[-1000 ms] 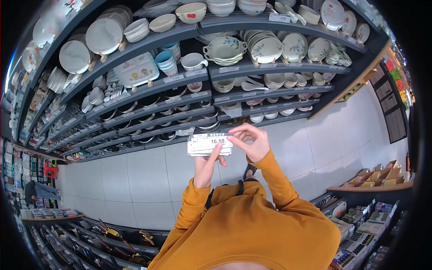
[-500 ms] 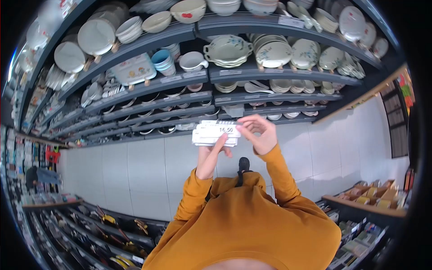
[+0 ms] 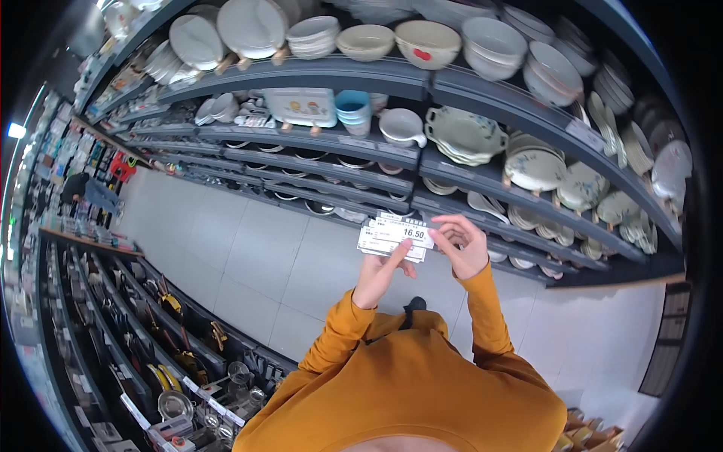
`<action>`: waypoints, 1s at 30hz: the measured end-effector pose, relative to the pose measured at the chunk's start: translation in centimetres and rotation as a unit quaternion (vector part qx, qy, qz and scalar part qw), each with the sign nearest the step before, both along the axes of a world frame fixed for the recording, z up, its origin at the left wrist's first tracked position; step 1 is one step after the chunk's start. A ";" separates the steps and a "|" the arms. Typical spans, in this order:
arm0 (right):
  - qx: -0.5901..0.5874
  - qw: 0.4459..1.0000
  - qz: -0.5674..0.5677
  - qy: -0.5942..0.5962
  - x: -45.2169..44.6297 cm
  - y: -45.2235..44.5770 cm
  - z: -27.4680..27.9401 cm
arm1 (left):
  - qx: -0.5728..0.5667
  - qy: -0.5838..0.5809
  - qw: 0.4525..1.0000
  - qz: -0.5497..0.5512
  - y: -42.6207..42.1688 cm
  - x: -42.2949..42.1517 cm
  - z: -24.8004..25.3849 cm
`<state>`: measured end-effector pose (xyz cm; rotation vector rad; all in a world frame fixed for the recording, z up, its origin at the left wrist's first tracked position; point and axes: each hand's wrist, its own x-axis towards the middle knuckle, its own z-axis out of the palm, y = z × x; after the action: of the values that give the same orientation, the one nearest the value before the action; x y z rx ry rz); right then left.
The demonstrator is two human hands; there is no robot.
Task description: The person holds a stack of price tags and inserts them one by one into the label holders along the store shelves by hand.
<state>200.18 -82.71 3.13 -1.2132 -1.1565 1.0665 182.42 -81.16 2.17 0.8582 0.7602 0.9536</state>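
Note:
A small stack of white price labels [image 3: 392, 237], the top one printed "16.50", is in front of my body. My left hand [image 3: 382, 276] holds the stack from below, its thumb across the labels and its other fingers behind them. At the stack's right edge, my right hand [image 3: 462, 245] pinches the top label's corner between thumb and forefinger, with the remaining fingers curled. Both sleeves are orange.
Ahead, dark shelves [image 3: 376, 145] carry bowls [image 3: 428, 43], plates [image 3: 253, 27], blue cups [image 3: 353, 111] and a cartoon tray [image 3: 300, 106]. Kitchen tools hang on racks [image 3: 162, 320] at lower left. A bent-over person [image 3: 90, 192] is far left. Grey tiles [image 3: 248, 264] cover the floor.
The view has turned, so the shelves slant down to the right and more of the lower-left racks shows. Both hands remain at the labels, which appear farther right.

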 end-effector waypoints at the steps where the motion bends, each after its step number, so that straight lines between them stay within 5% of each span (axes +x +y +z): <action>1: 0.006 1.000 0.018 -0.011 -0.7 0.6 -0.1 | 0.000 0.002 1.000 0.007 0.4 -0.8 -0.4; 5: 0.008 0.996 0.047 -0.075 -4.9 2.7 -1.1 | 0.007 0.005 1.000 0.011 1.7 -5.0 -1.7; 14: -0.072 0.991 0.110 0.030 -20.8 8.2 -2.8 | 0.013 0.004 1.000 -0.007 6.4 -23.5 -4.6; 20: -0.027 0.966 0.199 -0.162 -31.8 12.8 -0.4 | 0.023 0.034 0.999 0.008 9.4 -34.9 -3.1; 23: -0.001 0.974 0.187 -0.125 -33.0 15.3 -0.1 | 0.025 0.012 1.000 0.005 10.8 -37.1 -2.9; 26: 0.030 0.988 0.077 -0.128 -31.1 19.6 -1.7 | 0.028 -0.021 0.999 0.005 11.9 -37.8 -1.8; 30: 0.125 0.921 -0.131 -0.345 -25.9 26.3 -4.8 | 0.026 -0.028 0.999 -0.033 13.6 -37.5 -1.0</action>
<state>174.28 -56.36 -1.70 -1.5338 -1.5445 0.2593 144.95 -67.59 1.20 0.8929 0.6567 0.9380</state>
